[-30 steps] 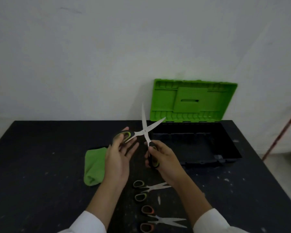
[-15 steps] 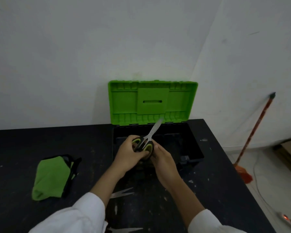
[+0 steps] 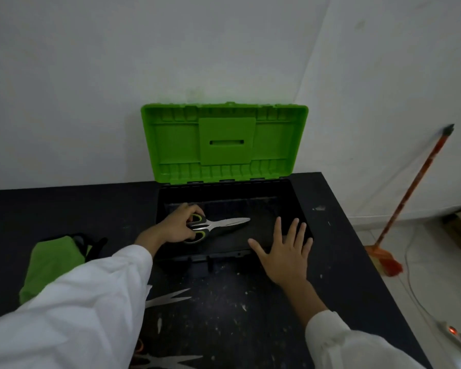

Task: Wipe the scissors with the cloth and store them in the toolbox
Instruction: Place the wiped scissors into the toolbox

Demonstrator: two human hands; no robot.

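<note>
Since half a second ago the scissors point(image 3: 216, 225) have gone down into the toolbox point(image 3: 301, 209), gripped by the left hand point(image 3: 176, 225); the right hand point(image 3: 285, 251) has let go, fingers spread at the near edge; storing looks nearly finished.

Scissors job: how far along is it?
Done, apparently: the green cloth lies aside on the black table. In hand: the left hand holds green-and-black-handled steel scissors inside the open green-lidded toolbox. Left: releasing them, plus two more pairs on the table.
</note>
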